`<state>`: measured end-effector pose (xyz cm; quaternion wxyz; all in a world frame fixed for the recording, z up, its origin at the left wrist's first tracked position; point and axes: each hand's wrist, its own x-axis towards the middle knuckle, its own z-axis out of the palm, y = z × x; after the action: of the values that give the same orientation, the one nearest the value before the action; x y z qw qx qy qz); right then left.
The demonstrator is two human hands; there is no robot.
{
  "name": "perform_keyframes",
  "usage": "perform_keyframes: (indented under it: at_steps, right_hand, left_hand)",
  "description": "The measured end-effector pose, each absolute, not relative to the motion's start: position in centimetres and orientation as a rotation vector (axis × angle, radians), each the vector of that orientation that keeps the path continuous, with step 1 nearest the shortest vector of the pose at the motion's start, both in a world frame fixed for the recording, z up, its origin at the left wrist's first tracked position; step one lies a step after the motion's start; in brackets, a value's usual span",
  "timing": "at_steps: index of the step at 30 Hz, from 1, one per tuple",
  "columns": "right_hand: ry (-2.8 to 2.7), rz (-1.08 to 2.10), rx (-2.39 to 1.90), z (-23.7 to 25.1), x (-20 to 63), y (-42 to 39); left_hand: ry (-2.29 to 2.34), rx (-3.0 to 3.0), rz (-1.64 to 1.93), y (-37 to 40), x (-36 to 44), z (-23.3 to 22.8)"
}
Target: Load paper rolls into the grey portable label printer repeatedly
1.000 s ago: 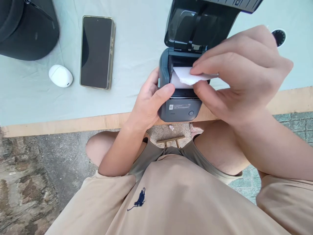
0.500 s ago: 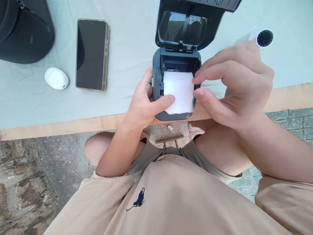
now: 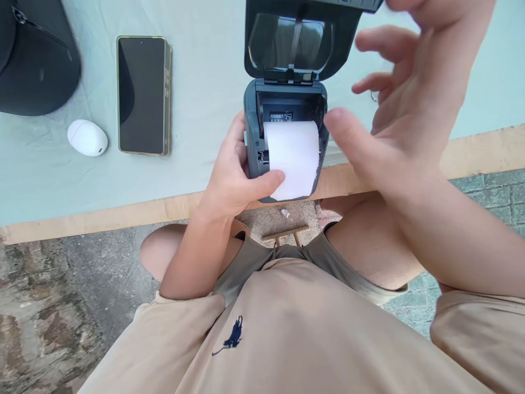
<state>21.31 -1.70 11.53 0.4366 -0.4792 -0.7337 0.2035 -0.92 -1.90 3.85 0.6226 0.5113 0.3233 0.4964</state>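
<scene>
My left hand (image 3: 229, 178) is wrapped round the left side of a small dark label printer (image 3: 252, 126), its thumb pressing on white paper. That paper roll (image 3: 294, 158) sits in the printer's bay, its loose end hanging over the front edge. The printer's lid (image 3: 299, 41) stands raised, with a clear window in it. To the right, my right hand (image 3: 414, 104) is open with fingers spread. Its upper fingers are near the lid's right corner, and whether they touch it I cannot tell. The thumb tip is beside the bay's right wall.
A smartphone (image 3: 141, 96) lies on the pale tablecloth (image 3: 205, 82) to the left. Beside it are a white oval case (image 3: 87, 138) and a black zipped bag (image 3: 36, 60). The table's bare wooden edge (image 3: 102, 216) runs just above my knees.
My right hand has left the paper roll and risen towards the lid, its fingers spreading. More paper now hangs over the printer's front. The printer sits slightly further left in view.
</scene>
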Motion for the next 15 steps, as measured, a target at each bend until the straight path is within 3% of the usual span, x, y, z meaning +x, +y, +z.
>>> perform_keyframes:
  at_steps: [4, 15]
  right_hand:
    - [-1.622, 0.796, -1.023, 11.6, 20.5, -1.3]
    - [-2.013, 0.584, -0.887, 10.0, 21.6, -0.6]
  left_hand:
    - [0.649, 1.276, 1.138, -1.8, -1.3, 3.7]
    - [0.715, 1.148, 1.114, -2.7, -1.1, 5.1]
